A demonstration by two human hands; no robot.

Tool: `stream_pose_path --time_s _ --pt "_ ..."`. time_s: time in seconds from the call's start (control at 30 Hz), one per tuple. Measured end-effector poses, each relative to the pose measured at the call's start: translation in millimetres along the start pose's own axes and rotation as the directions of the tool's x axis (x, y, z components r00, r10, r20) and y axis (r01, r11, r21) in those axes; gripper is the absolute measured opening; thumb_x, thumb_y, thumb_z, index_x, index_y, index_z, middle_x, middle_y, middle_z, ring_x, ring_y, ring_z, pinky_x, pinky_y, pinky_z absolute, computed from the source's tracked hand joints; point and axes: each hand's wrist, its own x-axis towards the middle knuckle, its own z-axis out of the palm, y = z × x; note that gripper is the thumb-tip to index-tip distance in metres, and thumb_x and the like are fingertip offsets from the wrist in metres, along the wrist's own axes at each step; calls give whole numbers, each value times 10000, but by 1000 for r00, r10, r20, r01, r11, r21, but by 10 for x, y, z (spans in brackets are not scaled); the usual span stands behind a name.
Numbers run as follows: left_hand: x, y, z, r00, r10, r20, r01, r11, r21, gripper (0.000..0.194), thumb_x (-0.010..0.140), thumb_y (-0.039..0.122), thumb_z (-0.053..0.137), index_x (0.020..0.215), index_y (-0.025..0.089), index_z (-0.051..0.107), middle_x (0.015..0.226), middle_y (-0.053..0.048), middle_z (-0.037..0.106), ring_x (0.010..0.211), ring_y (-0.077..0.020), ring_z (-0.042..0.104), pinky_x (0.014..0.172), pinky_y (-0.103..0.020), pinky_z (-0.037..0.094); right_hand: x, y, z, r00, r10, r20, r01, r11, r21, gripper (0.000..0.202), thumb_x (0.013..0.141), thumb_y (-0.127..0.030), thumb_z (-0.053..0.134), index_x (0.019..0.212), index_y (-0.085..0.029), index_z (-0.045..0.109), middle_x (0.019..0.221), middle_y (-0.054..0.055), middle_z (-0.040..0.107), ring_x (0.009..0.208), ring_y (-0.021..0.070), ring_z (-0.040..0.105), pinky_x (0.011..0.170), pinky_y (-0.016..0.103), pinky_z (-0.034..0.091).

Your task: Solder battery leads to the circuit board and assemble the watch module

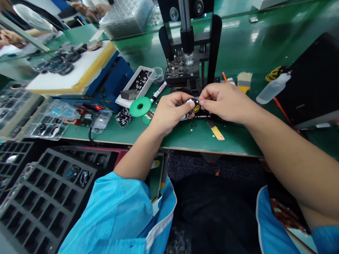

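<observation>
In the head view, my left hand is closed around a small black watch part with yellow markings, its thumb lying along the top. A white bit shows by the left thumb tip. My right hand meets the part's right edge with thumb and forefinger pinched together; what lies between those tips is too small to make out. Both hands are just in front of a black press with a steel shaft. Below them on the green bench lie a yellow-handled blade and a small dark ring.
Left of my hands stand a green spool, a paint marker and a white box of small parts. A blue machine carries watches. A compartment tray sits lower left. A bottle and brush lie right. Other people's hands show upper left.
</observation>
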Motion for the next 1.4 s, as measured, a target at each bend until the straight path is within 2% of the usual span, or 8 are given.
stream_pose_path --time_s 0.2,0.3,0.4,0.6,0.7,0.8,1.03,1.4 --pt "-44 -20 50 970 234 -60 -203 924 324 125 907 274 759 981 192 818 889 -28 815 832 -168 752 782 -275 601 4 15 94 998 -48 -47 41 990 -138 33 884 -201 654 871 -226 672 771 21 667 783 216 590 751 353 401" --pt "-54 -21 71 950 308 -58 -259 876 406 112 895 234 739 962 195 821 973 -32 839 961 -190 766 888 -296 606 8 2 140 996 -53 -66 38 976 -212 39 868 -193 647 884 -224 665 786 35 661 800 235 585 758 368 375" --pt "-52 -25 80 964 258 -68 -222 918 330 98 902 250 751 960 199 812 924 -25 822 891 -179 756 834 -292 609 10 -9 153 996 -56 -76 39 977 -211 37 869 -202 646 890 -231 658 806 42 666 829 249 589 764 372 375" --pt "4 -43 41 999 15 -47 -17 999 -34 152 902 292 835 1005 203 766 861 -2 764 682 -136 727 683 -281 630 5 -37 80 997 -5 -71 2 999 -36 99 868 -150 641 816 -230 613 790 20 659 784 210 576 727 349 404" --pt "26 -42 16 1000 2 -15 -4 987 -163 198 878 300 882 995 198 760 853 6 757 650 -124 723 654 -273 640 9 -41 41 996 80 -47 -73 988 133 145 875 -99 660 812 -228 637 720 -9 631 700 177 558 667 324 400" --pt "37 -52 1 998 40 46 -27 969 -246 254 862 348 925 1004 197 778 871 3 775 662 -124 735 657 -273 654 23 -26 28 988 135 75 -154 918 366 164 894 -69 703 838 -222 683 669 -27 639 624 142 556 605 287 410" --pt "72 -137 -26 995 74 69 -54 964 -262 353 857 425 962 1112 221 829 935 -13 835 719 -139 767 712 -292 680 39 -22 40 980 146 135 -197 782 592 219 941 -3 735 846 -198 763 690 -16 695 614 96 606 564 218 443" --pt "58 -120 -19 994 71 83 -53 978 -201 407 836 487 984 1110 204 878 955 -53 872 742 -148 778 710 -269 657 34 11 46 984 147 96 -175 842 510 150 965 -202 822 818 -213 797 659 17 687 644 142 647 583 270 487"
